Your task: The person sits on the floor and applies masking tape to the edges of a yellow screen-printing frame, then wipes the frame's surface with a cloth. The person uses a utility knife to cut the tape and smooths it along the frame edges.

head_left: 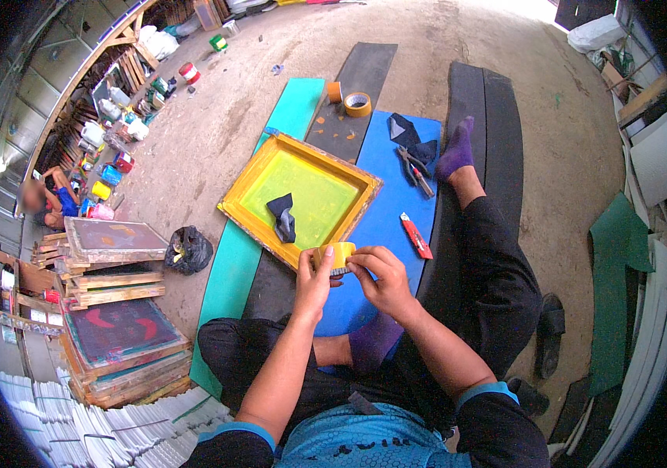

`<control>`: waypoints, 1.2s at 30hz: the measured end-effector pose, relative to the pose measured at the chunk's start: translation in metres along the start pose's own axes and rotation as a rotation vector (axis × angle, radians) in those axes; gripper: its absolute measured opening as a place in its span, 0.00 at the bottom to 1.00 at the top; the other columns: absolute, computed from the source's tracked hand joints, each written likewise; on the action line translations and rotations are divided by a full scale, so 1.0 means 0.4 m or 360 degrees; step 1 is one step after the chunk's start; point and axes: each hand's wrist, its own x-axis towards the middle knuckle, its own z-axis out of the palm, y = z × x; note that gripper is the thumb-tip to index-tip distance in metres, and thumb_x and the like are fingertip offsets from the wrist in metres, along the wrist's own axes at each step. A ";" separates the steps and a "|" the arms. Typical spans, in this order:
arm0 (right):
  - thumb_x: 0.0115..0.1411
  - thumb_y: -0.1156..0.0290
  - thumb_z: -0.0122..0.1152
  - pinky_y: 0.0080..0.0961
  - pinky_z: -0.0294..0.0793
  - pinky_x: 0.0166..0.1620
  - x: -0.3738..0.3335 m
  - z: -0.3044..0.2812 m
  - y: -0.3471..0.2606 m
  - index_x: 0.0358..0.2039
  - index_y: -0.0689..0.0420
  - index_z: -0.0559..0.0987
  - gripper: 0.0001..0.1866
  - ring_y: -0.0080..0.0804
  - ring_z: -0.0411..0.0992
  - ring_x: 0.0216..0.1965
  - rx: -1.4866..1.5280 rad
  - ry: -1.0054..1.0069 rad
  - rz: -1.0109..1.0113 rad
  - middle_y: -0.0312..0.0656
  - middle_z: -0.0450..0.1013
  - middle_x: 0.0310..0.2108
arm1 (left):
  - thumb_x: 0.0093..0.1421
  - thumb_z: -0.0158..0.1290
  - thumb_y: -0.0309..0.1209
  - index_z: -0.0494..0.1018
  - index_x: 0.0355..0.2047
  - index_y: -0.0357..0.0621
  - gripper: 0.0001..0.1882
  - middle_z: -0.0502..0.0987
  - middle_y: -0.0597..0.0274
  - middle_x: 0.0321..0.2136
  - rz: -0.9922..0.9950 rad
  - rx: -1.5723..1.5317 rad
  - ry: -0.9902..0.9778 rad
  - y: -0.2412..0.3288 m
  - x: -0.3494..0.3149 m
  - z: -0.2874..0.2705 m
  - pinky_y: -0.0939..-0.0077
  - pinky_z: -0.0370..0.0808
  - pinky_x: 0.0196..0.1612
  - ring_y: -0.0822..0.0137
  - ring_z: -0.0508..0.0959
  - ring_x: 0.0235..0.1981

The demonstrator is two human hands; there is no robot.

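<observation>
My left hand (315, 282) is wrapped round a yellow roll of tape (341, 251), held above the near corner of a wooden-framed screen. My right hand (384, 279) pinches at the roll's right side; whatever strip lies between its fingertips is too small to make out. The screen frame (259, 161) has yellow tape along its inner edges and a yellow-green mesh. On that mesh lies a dark cloth scrap (282, 218). To the right, a red utility knife (417, 236) rests on the blue mat (384, 300), below pliers (412, 165) and another dark cloth piece (405, 131).
Two tape rolls (357, 104) sit on a black mat strip beyond the frame. Stacked screens (119, 327) and a black plastic bag (188, 249) stand at left, with a person (56, 195) and paint containers farther back. Slippers (552, 327) lie at right.
</observation>
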 end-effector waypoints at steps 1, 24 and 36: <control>0.54 0.79 0.69 0.38 0.79 0.42 -0.003 0.003 0.003 0.36 0.60 0.81 0.09 0.47 0.79 0.39 -0.0007 0.0001 0.0001 0.48 0.79 0.38 | 0.68 0.56 0.53 0.64 0.51 0.39 0.29 0.74 0.53 0.43 0.0012 -0.0001 0.0007 -0.001 0.000 0.001 0.74 0.82 0.31 0.66 0.80 0.37; 0.71 0.75 0.53 0.34 0.76 0.46 -0.049 0.062 0.041 0.39 0.63 0.73 0.05 0.37 0.75 0.41 0.0394 0.0303 0.0675 0.47 0.75 0.39 | 0.72 0.53 0.42 0.64 0.50 0.41 0.19 0.70 0.55 0.47 0.0336 -0.0040 0.0338 -0.046 -0.041 0.069 0.66 0.69 0.54 0.64 0.69 0.49; 0.75 0.71 0.50 0.26 0.75 0.43 -0.065 0.061 0.114 0.39 0.61 0.70 0.07 0.26 0.74 0.39 0.0853 0.0375 0.1106 0.39 0.73 0.38 | 0.75 0.43 0.49 0.65 0.56 0.46 0.21 0.72 0.51 0.54 -0.0115 -0.0995 -0.0164 -0.113 -0.020 0.041 0.57 0.82 0.48 0.55 0.80 0.49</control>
